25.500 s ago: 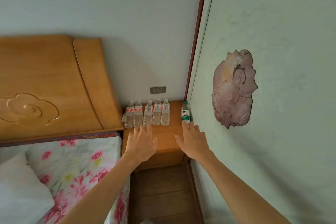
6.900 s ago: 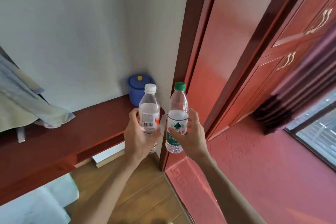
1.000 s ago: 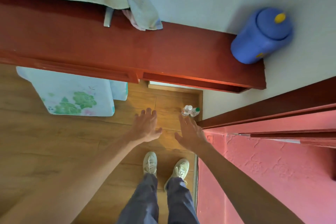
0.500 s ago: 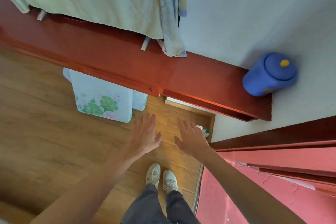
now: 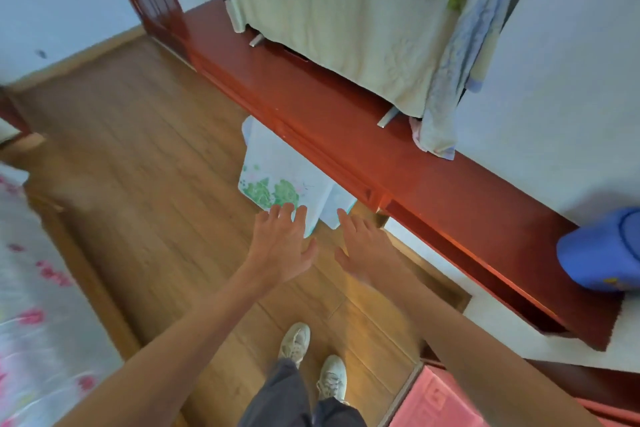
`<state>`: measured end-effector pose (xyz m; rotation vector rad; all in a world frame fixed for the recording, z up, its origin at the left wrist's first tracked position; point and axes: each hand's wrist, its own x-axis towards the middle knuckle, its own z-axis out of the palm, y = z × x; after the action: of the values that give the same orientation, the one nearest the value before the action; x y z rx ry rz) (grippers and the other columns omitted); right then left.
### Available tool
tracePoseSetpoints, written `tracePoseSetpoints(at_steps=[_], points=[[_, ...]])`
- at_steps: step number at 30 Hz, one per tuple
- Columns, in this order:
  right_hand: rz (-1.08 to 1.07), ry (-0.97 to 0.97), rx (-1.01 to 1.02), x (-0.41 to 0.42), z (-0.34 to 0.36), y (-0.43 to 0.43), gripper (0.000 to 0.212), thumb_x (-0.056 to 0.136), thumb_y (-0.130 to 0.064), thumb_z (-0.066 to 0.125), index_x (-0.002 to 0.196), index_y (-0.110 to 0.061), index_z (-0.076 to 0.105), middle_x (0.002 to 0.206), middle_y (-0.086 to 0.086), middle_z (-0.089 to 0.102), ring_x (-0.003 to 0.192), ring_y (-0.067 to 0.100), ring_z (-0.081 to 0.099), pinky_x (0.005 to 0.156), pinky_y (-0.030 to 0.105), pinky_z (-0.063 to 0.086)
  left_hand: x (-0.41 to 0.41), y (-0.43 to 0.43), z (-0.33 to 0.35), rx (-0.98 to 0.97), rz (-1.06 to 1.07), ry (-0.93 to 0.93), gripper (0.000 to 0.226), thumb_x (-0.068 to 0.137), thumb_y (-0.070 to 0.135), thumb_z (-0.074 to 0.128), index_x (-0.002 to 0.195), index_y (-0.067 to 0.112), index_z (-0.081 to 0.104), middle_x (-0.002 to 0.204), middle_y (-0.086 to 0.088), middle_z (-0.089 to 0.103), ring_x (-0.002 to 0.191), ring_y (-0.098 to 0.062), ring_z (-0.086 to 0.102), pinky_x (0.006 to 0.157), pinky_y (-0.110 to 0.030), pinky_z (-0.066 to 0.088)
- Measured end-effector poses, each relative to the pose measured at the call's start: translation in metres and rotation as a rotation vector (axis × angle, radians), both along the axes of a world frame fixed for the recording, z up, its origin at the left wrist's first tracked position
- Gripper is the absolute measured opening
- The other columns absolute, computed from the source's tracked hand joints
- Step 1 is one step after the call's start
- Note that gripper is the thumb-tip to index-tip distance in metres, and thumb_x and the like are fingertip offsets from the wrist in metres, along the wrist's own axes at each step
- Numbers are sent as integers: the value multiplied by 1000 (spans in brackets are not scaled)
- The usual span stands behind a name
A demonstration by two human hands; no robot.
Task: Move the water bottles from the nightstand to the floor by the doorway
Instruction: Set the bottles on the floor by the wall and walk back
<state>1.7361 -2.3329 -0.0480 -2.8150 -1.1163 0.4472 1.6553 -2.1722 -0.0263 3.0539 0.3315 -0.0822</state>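
View swung left; left hand (image 5: 281,248), right hand (image 5: 364,248) outstretched over floor (image 5: 138,149), fingers spread, holding nothing.

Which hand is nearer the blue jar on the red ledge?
Right. The right hand is open above the wood floor, off to the jar's left in the view. The left hand, also open, is beyond it, farther from the blue jar.

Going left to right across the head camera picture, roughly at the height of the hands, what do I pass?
floral bedding → left hand, open → right hand, open → blue container at the right edge.
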Motion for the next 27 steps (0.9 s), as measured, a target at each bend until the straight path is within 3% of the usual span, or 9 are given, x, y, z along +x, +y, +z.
tracePoseSetpoints(at_steps=[5, 11, 16, 27], points=[[182, -47, -31, -3, 17, 62, 66, 100, -41, 36, 153, -13, 9, 147, 8, 35, 131, 29, 38, 96, 42, 45, -29, 43, 18, 6, 235, -19, 67, 84, 48, 46, 140, 13, 42, 139, -10, 50, 121, -30, 50, 96, -43, 40], [298, -84, 33, -12, 43, 134, 64, 97, -38, 41, 151, -13, 17, 141, 6, 40, 124, 27, 41, 88, 42, 49, -65, 105, 38, -5, 390, -48, 70, 77, 53, 26, 131, 14, 48, 128, -9, 55, 114, -31, 53, 91, -42, 41], [380, -132, 58, -27, 64, 207, 63, 97, -38, 40, 150, -13, 19, 141, 6, 41, 123, 28, 43, 87, 43, 49, -94, 172, 45, 15, 472, -65, 49, 84, 46, 47, 122, 14, 52, 124, -9, 55, 111, -32, 53, 90, -43, 43], [481, -117, 148, -83, 99, 380, 63, 98, -47, 42, 150, -19, 22, 147, 0, 39, 129, 20, 43, 101, 34, 43, -172, 341, 54, 3, 600, -95, 52, 88, 45, 46, 130, 15, 45, 133, -9, 50, 120, -28, 49, 97, -44, 43]])
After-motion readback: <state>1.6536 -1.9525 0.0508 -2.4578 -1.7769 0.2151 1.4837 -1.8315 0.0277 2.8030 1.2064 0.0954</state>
